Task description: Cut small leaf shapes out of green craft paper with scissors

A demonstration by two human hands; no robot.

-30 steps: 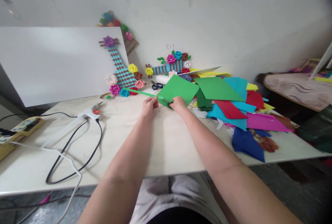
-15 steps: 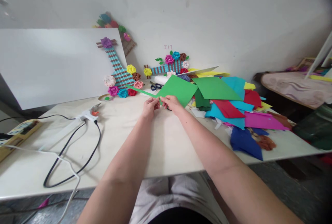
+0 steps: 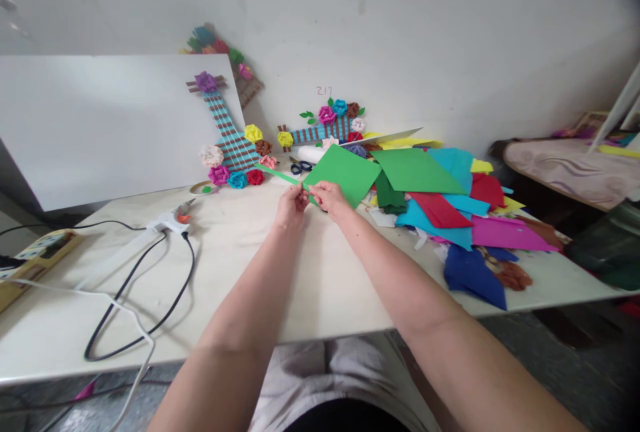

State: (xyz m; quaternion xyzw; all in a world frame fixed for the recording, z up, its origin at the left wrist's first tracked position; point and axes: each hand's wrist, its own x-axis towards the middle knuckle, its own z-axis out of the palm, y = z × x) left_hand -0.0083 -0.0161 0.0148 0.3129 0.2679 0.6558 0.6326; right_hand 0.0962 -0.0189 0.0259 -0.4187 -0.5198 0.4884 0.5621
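Right, green strip [image 3: 280, 176] first: narrow, long axis running diagonally from my fingers up and left toward the far edge of the table [image 3: 320, 285], its free end stopping just short of the red and blue paper flowers at the foot of the paper guitar [image 3: 225, 132]. Near end meets the near-left corner of the green sheet [image 3: 345, 172]; can't tell whether the two are joined there or already apart. My left hand [image 3: 291, 205] is closed in a pinch on the strip's near end, so the strip lies straight ahead and left of it. My right hand [image 3: 327, 197] is closed in a pinch on the sheet's corner, thumb on top, touching or almost touching the left hand; the sheet fans away to the right and back from it. Whether the right hand hides anything else under the palm, can't tell. Both hands sit over the middle of the table, nearer its far edge than the near one. Left hand is the nearer one to the strip, right hand to the sheet. Outward: blue-handled scissors [image 3: 301, 167] just behind the hands, a pile of coloured paper [image 3: 465, 219] toward the right edge, glue gun [image 3: 170, 219] with its black cord well off to the left.
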